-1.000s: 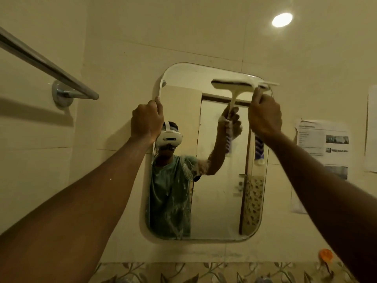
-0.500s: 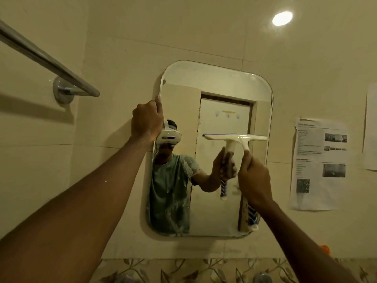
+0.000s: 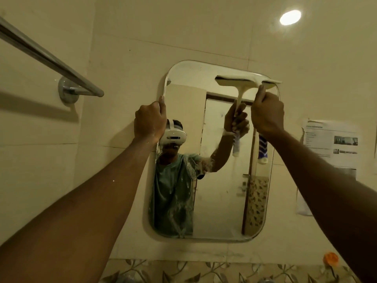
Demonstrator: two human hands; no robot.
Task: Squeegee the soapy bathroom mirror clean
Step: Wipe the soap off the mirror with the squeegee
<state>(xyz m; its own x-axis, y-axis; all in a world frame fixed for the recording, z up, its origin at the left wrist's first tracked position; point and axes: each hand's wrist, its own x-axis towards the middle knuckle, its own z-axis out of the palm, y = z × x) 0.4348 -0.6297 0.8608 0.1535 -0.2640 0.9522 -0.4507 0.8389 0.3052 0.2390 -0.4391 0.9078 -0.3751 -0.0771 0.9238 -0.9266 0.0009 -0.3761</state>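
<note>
One head-worn wide-angle cam, facing the wall roughly square-on and pitched up: ceiling light [image 3: 290, 17] sits in the top right corner. The mirror [image 3: 220, 190] is centre frame and near: left hand [image 3: 150, 120] and right hand [image 3: 267, 113] are both up at it on outstretched arms. Its reflection shows the headset [image 3: 173, 136], left of mirror centre. A towel rail [image 3: 51, 58] runs in from upper left.

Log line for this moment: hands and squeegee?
left hand: grips mirror left edge | right hand: grips squeegee handle | blade: on mirror, top right
</note>
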